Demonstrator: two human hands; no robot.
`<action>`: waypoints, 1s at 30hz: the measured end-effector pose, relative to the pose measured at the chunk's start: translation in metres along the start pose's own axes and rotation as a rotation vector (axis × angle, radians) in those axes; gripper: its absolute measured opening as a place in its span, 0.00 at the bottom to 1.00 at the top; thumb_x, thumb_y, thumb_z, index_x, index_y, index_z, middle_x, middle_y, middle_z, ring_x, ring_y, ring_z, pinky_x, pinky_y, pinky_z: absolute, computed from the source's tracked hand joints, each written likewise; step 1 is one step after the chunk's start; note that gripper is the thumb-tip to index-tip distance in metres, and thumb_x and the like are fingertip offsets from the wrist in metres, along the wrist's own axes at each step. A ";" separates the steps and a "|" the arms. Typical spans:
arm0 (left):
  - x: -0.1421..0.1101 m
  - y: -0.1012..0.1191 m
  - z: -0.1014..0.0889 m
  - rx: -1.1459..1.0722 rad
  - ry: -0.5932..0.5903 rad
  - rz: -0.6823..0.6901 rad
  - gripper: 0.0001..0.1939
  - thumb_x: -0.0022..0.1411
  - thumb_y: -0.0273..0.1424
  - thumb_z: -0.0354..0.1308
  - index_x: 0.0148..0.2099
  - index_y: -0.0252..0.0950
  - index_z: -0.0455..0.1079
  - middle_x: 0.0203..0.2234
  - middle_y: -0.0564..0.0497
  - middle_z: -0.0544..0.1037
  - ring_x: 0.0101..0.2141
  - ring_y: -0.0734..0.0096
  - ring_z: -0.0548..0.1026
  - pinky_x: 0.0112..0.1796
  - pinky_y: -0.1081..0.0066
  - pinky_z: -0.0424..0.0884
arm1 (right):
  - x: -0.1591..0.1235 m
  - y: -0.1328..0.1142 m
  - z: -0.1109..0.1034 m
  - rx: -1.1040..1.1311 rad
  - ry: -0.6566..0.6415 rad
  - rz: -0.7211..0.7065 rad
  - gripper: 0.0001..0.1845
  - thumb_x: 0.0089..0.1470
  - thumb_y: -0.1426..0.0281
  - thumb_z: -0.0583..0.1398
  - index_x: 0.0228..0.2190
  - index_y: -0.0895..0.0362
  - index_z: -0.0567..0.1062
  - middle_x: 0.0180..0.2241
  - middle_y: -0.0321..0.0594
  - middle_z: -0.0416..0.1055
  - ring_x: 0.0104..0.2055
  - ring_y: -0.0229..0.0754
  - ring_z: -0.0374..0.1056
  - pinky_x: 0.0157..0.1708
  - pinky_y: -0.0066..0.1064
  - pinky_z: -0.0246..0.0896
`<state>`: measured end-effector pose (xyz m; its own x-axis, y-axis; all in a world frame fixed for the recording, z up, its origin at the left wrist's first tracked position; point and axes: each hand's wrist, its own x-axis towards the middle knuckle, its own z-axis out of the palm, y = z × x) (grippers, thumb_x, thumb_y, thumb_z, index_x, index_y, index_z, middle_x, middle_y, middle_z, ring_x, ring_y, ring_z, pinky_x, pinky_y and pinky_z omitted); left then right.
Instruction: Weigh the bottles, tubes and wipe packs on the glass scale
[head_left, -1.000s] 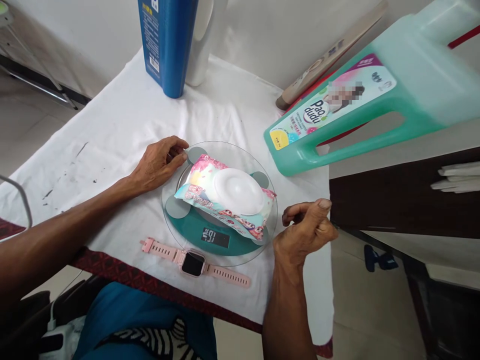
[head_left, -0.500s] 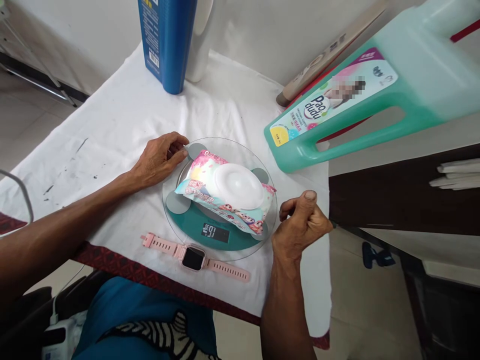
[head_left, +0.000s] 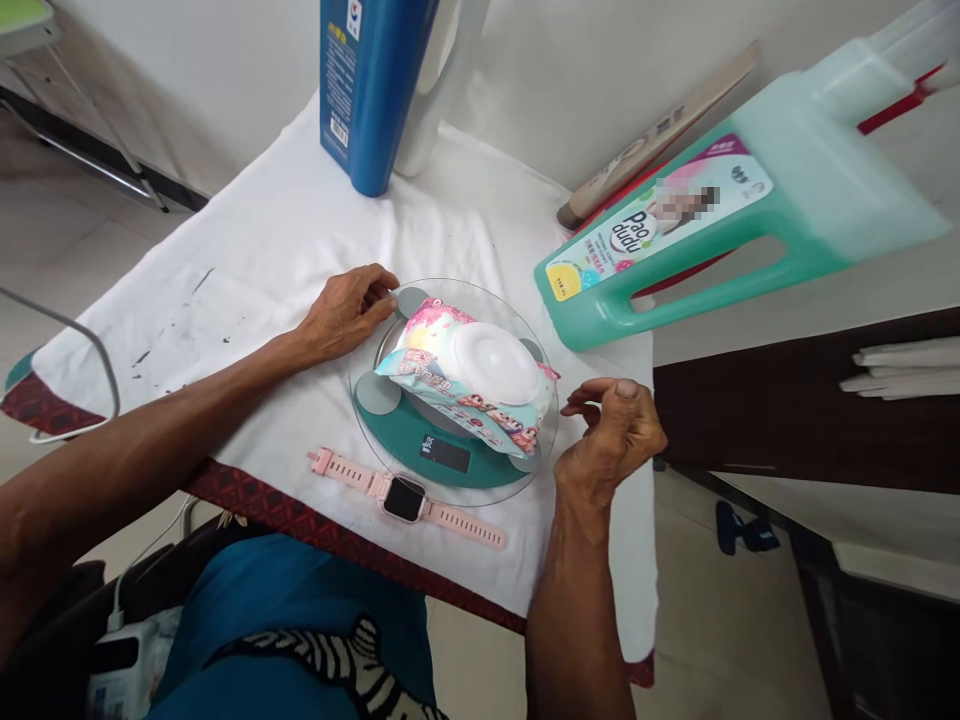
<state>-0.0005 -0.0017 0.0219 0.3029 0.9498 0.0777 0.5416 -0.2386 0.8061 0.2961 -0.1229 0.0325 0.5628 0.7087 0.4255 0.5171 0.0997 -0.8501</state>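
White cloth (head_left: pixel 277 265) before us | watch (head_left: pixel 403 497) nearest | our right hand (head_left: pixel 611 435) loosely curled, empty, beside the scale (head_left: pixel 405 430) | wipes (head_left: pixel 469 375) on the scale | our left hand (head_left: pixel 350 312) half-curled, empty, at its rim | green jug (head_left: pixel 675 240), blue bottle (head_left: pixel 367 100) beyond

On a cloth-covered table (head_left: pixel 285 250), a scale (head_left: pixel 382 430) bears a packet of wipes (head_left: pixel 465 380). A watch (head_left: pixel 405 497) lies before it, nearest the wearer. The left hand (head_left: pixel 351 310) is by the scale's far left edge, the right hand (head_left: pixel 615 430) just right of it. Behind, a bottle (head_left: pixel 371 90) stands left; a handled jug (head_left: pixel 697 210) stands right, a tube (head_left: pixel 660 135) behind it.
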 end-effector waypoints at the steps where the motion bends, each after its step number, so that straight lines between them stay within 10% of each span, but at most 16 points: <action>1: 0.000 -0.001 0.000 -0.006 0.000 0.005 0.11 0.68 0.29 0.58 0.51 0.36 0.75 0.39 0.49 0.81 0.35 0.70 0.77 0.42 0.66 0.76 | -0.001 -0.005 -0.001 0.025 -0.042 -0.017 0.25 0.62 0.45 0.59 0.33 0.54 0.76 0.30 0.36 0.72 0.33 0.42 0.71 0.31 0.35 0.66; 6: -0.001 -0.004 0.001 -0.018 -0.001 0.017 0.12 0.68 0.29 0.58 0.52 0.36 0.74 0.41 0.47 0.82 0.36 0.68 0.77 0.41 0.65 0.75 | -0.010 -0.046 0.001 -0.140 -0.550 -0.167 0.50 0.46 0.41 0.72 0.64 0.49 0.68 0.62 0.47 0.71 0.64 0.57 0.69 0.60 0.54 0.68; 9: -0.001 -0.005 0.001 -0.002 -0.007 0.016 0.13 0.68 0.30 0.57 0.53 0.35 0.74 0.41 0.46 0.82 0.35 0.67 0.77 0.41 0.63 0.75 | -0.012 -0.062 0.011 -0.378 -0.665 -0.277 0.59 0.40 0.40 0.75 0.66 0.49 0.64 0.64 0.51 0.69 0.66 0.62 0.66 0.63 0.60 0.65; 23: -0.002 -0.014 0.006 -0.007 0.011 0.069 0.16 0.68 0.38 0.53 0.53 0.37 0.73 0.43 0.43 0.82 0.39 0.60 0.79 0.43 0.59 0.77 | -0.005 -0.062 0.015 -0.398 -0.485 -0.317 0.37 0.43 0.46 0.76 0.47 0.52 0.74 0.43 0.41 0.78 0.43 0.50 0.74 0.42 0.41 0.74; 30: -0.004 -0.013 0.008 -0.027 0.030 0.096 0.16 0.70 0.38 0.51 0.53 0.37 0.72 0.44 0.43 0.82 0.42 0.56 0.81 0.46 0.56 0.77 | 0.080 -0.066 0.078 -0.355 -0.206 -0.084 0.41 0.35 0.43 0.76 0.44 0.56 0.76 0.40 0.43 0.79 0.41 0.51 0.72 0.44 0.43 0.69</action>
<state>-0.0024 -0.0039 0.0061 0.3289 0.9284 0.1727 0.4898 -0.3241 0.8093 0.2564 -0.0182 0.0980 0.3868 0.8370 0.3871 0.7664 -0.0583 -0.6397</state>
